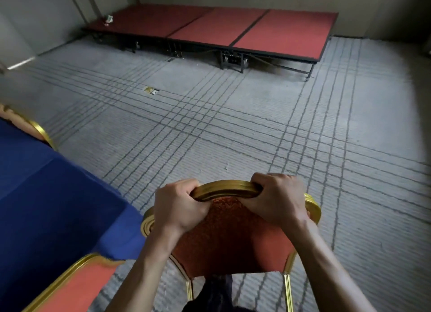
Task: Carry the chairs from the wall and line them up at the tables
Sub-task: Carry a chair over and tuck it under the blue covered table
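1. Held chair: a banquet chair with a ribbed, gold-coloured metal frame and a back padded in red-orange fabric with a fine woven pattern. It stands directly before the person, its back seen from behind and above. It is just right of the table corner and over the carpet. The lower legs run out of view, so contact with the floor cannot be told.
2. Top rail: the arched, grooved gold bar crowning the chair back. It shows bare between the two hands.
3. Left hand: it grips the left end of the arch. The fingers are curled over the rail and pressed together, and the thumb lies against the padded back.
4. Right hand: it grips the right end of the arch in the same way. The fingers are curled close together over the rail, knuckles uppermost.
5. Table: it is covered by a smooth, deep blue cloth that drapes over the corner nearest the held chair.
6. Second chair: of the same gold frame and red-orange padding, at lower left, its top edge touching the cloth's hem.
7. Third chair: only a gold-edged curve of it shows past the table's far side.
8. Carpet: grey, ribbed pile crossed by bands of dark parallel lines.
9. Stage platform: a low platform of three red-topped panels on black metal legs, set against the far wall.
10. Floor box: small and brass-coloured, set into the carpet well beyond the table.
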A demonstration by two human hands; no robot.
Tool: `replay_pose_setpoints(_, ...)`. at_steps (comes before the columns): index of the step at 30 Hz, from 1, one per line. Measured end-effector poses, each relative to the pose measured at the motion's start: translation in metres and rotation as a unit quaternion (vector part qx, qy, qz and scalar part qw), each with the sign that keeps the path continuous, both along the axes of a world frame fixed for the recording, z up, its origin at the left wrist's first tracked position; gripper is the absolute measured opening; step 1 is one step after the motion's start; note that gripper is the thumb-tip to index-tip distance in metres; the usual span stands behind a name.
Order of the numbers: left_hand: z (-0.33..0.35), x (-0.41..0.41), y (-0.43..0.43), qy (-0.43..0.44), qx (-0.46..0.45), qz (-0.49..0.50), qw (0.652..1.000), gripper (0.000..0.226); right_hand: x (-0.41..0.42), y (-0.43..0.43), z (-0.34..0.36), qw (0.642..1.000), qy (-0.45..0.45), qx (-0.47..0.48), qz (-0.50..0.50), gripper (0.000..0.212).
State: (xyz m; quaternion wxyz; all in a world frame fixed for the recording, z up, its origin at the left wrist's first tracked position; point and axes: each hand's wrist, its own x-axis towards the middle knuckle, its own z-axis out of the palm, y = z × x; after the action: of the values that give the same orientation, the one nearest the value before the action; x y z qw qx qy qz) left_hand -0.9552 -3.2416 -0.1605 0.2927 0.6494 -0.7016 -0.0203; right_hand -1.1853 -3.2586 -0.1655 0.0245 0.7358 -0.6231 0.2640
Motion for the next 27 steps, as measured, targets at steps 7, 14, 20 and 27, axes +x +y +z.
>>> replay_pose_setpoints(7, -0.024, 0.019, -0.168, 0.011, -0.011, 0.036, 0.999, 0.043, 0.020, -0.184, -0.016, 0.999, 0.000, -0.005, 0.036, 0.049)
replay_pose_setpoints(14, -0.004, 0.043, -0.323, 0.007, -0.019, -0.010, 1.000, 0.040, 0.041, -0.325, 0.001, 1.000, -0.007, 0.007, 0.012, 0.050)
replay_pose_setpoints(20, 0.000, 0.068, -0.448, -0.003, -0.024, 0.005, 1.000, 0.037, 0.067, -0.462, 0.004, 0.998, -0.021, 0.008, 0.053, 0.046)
replay_pose_setpoints(27, -0.015, 0.096, -0.593, -0.012, -0.011, 0.043, 0.999, 0.041, 0.101, -0.637, -0.020, 0.990, -0.030, 0.043, 0.131, 0.044)
